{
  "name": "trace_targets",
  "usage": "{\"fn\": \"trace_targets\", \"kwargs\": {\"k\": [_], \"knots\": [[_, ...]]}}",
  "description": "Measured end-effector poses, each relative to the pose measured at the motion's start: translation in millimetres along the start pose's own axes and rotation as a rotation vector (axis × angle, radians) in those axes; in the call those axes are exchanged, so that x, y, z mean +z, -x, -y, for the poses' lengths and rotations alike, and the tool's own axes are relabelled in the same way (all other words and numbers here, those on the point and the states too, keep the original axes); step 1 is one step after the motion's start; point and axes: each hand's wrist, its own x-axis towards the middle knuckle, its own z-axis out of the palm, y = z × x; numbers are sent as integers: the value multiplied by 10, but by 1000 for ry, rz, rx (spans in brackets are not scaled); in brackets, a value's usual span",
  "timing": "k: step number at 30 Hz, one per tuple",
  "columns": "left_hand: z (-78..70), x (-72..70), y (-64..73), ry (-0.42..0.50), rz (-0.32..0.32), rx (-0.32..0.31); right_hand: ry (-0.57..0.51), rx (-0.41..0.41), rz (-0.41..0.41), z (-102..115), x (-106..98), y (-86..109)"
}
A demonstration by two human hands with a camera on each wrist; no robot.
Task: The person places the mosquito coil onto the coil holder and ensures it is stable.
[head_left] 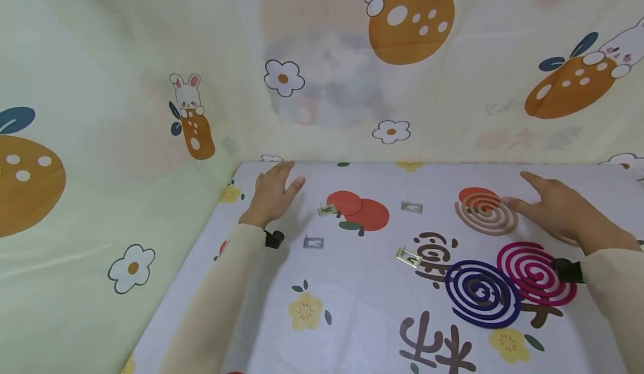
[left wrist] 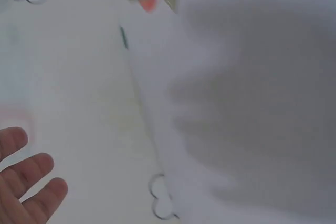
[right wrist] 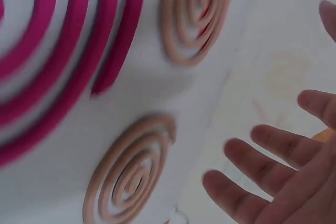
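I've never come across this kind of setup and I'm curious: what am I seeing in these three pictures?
There's no robot here: a person uses two bare hands, the left hand and the right hand. The wide picture comes from a camera on the head, looking forward and down. The other two come from small wrist cameras, one per wrist.

On the printed tablecloth lie a blue coil, a pink coil, a tan coil and a second tan coil, mostly behind the right hand in the head view. Four small metal pieces lie there too. Both hands are open and hold nothing.
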Motion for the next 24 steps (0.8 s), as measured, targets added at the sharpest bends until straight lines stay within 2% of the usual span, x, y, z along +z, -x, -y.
{"fn": "trace_targets", "kwargs": {"k": [3,7,10,14,16,19,24], "knots": [[-147,-1,75,60,-1,62,-20,-35,46,107,15,89],[-390,37,174,199,57,104,-58,-115,32,255,90,225],[-588,147,225,328,121,153,-82,-170,14,326,180,317],[-846,378,276,447,254,210,-105,-205,15,376,320,420],[-979,500,295,463,335,225,-120,-213,14,387,388,469],[-1169,673,304,428,424,231,-131,-203,3,394,481,549],[-1414,882,263,366,498,237,-124,-181,-22,386,598,673]]}}
